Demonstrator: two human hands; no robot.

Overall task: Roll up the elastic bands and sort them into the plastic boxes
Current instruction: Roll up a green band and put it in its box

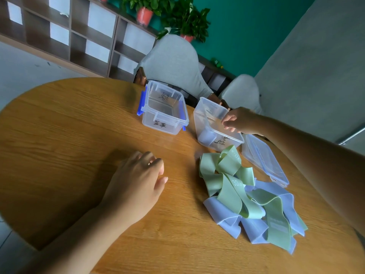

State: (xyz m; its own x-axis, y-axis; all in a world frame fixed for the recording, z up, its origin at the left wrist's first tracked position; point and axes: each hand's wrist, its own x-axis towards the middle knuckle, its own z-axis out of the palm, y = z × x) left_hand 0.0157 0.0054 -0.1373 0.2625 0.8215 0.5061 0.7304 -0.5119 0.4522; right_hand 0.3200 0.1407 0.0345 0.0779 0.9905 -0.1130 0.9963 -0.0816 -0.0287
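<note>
Midway through a sorting job, a person sits at a round wooden desk (69, 119) with two clear plastic boxes near its far edge. Toward the right edge sprawls a tangled pile of bands (250, 202), flat green and pale blue loops lying over one another, limp and unrolled, one printed "30 LB". A loose lid (264, 161) lies beside the pile, hard by the right edge. The left box (164, 111), with blue clips and handwritten labels, looks empty. The right box (215, 127), just beyond the pile, holds one blue roll (207, 137) at its near end. The left hand (136, 184) rests on bare wood near the desk's middle, fingers loosely curled, holding nothing. The right hand (239, 121) hovers over the right box's rim, fingers slack and apart, nothing visibly in them. The risk, by the look of it: springy rolls may uncoil once released, and tugging one loop could drag the whole tangle toward the lid and edge.
</note>
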